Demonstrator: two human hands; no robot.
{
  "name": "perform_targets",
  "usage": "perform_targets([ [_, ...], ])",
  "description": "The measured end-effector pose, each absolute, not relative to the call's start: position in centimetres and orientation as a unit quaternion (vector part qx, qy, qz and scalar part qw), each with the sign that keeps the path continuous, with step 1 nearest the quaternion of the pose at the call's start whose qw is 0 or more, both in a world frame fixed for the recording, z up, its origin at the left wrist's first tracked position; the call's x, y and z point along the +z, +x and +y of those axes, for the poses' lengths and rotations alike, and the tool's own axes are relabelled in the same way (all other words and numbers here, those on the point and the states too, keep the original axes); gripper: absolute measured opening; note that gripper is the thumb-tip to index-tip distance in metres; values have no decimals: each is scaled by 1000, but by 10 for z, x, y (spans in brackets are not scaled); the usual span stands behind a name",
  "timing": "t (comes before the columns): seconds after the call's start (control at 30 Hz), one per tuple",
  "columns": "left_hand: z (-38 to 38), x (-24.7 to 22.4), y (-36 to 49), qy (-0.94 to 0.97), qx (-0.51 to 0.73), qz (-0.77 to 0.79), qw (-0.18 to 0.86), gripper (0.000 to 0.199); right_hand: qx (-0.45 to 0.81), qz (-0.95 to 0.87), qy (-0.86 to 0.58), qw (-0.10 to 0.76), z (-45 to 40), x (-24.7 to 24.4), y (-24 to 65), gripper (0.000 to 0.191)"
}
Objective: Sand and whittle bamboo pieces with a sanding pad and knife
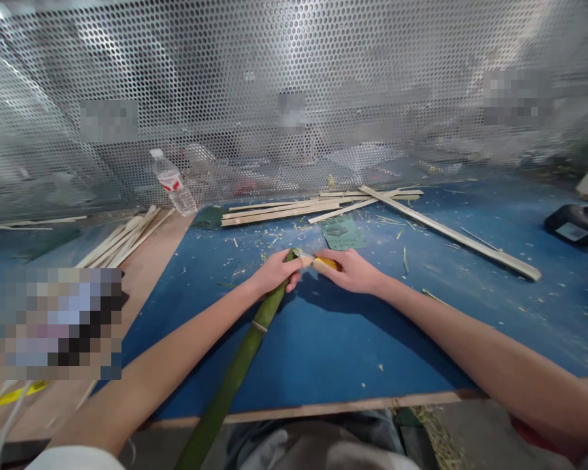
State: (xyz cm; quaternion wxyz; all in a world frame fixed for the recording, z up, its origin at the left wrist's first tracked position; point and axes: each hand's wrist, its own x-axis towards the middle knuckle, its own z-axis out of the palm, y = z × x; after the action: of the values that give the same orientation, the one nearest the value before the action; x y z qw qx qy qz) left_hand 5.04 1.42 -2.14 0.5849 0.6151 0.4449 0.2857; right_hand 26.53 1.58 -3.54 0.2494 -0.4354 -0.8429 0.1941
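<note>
A long green bamboo pole (242,362) slants from the lower edge of the view up to the middle of the blue table. Near its far end my left hand (276,271) is wrapped around it, the thumb pointing right. My right hand (347,269) is closed on a yellow-handled knife (326,263), just right of the pole's end. The knife's blade lies at the left thumb and is too small to make out clearly. Under the pole's tip the table surface carries pale shavings.
Split bamboo strips (284,212) lie along the back, with a longer strip (451,235) at the right. A green mat (343,234) is behind my hands. A water bottle (174,183) and more strips (122,238) are left. Perforated metal sheet (294,78) stands behind the table (333,359).
</note>
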Motion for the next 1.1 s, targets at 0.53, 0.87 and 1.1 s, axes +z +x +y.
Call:
perform_targets([
  [0.53, 24, -26, 51, 594, 284, 482, 577, 26, 94, -822, -529, 191, 5, -33, 249, 46],
  [0.87, 14, -20, 54, 632, 271, 474, 550, 24, 162, -833, -469, 243, 16, -40, 264, 50],
  [1.1, 13, -23, 52, 635, 283, 452, 559, 21, 127, -843, -463, 242, 18, -41, 269, 52],
])
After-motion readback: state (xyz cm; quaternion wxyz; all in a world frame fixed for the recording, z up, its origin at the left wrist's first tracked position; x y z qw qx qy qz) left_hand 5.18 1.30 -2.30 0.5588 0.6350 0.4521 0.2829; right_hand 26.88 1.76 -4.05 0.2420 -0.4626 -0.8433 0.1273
